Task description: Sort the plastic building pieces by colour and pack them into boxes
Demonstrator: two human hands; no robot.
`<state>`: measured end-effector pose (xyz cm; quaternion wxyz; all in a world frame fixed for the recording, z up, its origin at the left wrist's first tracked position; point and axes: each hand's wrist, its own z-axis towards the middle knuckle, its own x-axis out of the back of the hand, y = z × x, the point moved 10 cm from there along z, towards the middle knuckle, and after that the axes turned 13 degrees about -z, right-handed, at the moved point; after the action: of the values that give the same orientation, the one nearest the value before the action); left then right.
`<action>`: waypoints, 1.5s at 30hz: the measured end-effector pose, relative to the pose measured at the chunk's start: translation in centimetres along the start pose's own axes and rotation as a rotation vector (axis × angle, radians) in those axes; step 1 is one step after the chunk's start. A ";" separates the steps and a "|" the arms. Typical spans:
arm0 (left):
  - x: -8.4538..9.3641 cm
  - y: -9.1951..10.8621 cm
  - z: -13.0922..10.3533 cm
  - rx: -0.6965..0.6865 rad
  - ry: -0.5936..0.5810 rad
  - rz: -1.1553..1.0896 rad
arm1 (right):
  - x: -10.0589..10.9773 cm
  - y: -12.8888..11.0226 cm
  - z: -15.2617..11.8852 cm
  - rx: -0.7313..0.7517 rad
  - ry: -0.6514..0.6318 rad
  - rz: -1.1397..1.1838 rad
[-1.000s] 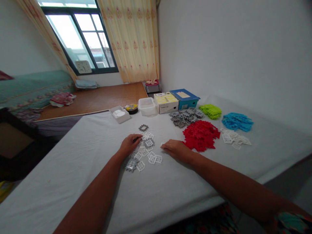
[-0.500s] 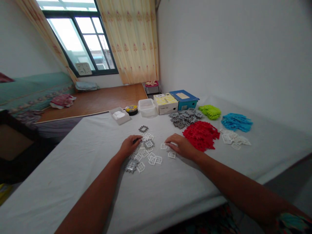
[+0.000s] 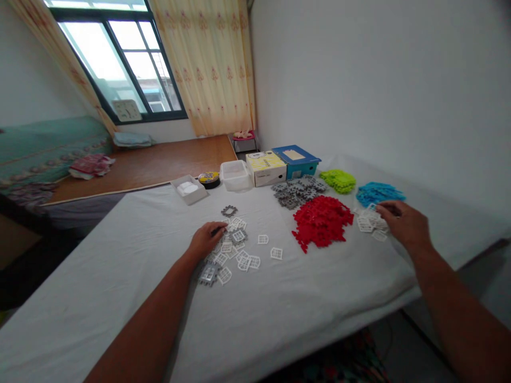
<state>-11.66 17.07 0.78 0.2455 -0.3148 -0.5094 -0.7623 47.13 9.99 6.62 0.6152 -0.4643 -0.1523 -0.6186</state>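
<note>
My left hand (image 3: 205, 239) rests at the left edge of a loose spread of small white window-shaped lattice pieces (image 3: 242, 259). Its thumb and fingers are pinched together at the white pieces; what lies between the tips is too small to make out. Grey notched frames lie there too, one holding a white lattice (image 3: 208, 273) and another bare grey frame (image 3: 229, 211) farther back. On the right, my right hand (image 3: 407, 223) pinches a white window piece (image 3: 372, 207) above a small white heap (image 3: 364, 224). Two single white pieces (image 3: 276, 253) lie between the hands.
A red heap (image 3: 323, 221), a grey heap (image 3: 295, 191), a lime-green heap (image 3: 338, 181) and a blue heap (image 3: 379, 193) cover the right side. Behind stand a blue box (image 3: 297, 159), a yellow-white box (image 3: 266, 169), a clear tub (image 3: 235, 176), a round black tin (image 3: 209, 181) and a white tray (image 3: 194, 197).
My right hand has moved right, from the single white pieces past the red heap to the white heap, and now pinches a piece there. My left hand stays by the spread. The view has shifted slightly.
</note>
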 end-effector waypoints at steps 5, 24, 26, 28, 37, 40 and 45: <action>0.1 0.2 0.0 -0.002 0.007 0.008 | -1.5 2.8 -0.3 0.050 -0.079 -0.192; 0.0 1.2 -0.2 0.000 0.007 0.002 | -12.0 -38.0 -17.3 1.237 -0.482 0.107; 0.0 1.3 -0.3 -0.007 0.009 -0.009 | -13.0 -38.4 -17.3 1.227 -0.479 0.091; -0.1 1.2 -0.3 -0.008 0.005 -0.015 | -13.1 -38.5 -17.3 1.237 -0.469 0.090; -0.1 0.7 -0.3 -0.005 0.009 -0.029 | -12.7 -35.1 -13.5 0.820 -0.646 0.413; 0.0 0.7 -0.4 0.008 0.014 -0.030 | -12.8 -34.4 -12.7 0.775 -0.624 0.412; 0.1 0.8 -0.5 0.031 0.014 -0.036 | -12.0 -34.6 -13.1 0.884 -0.510 0.284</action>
<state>-11.30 16.35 1.23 0.2399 -0.2965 -0.5251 -0.7608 8.55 14.27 3.91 0.7734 -0.3123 -0.4792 -0.2733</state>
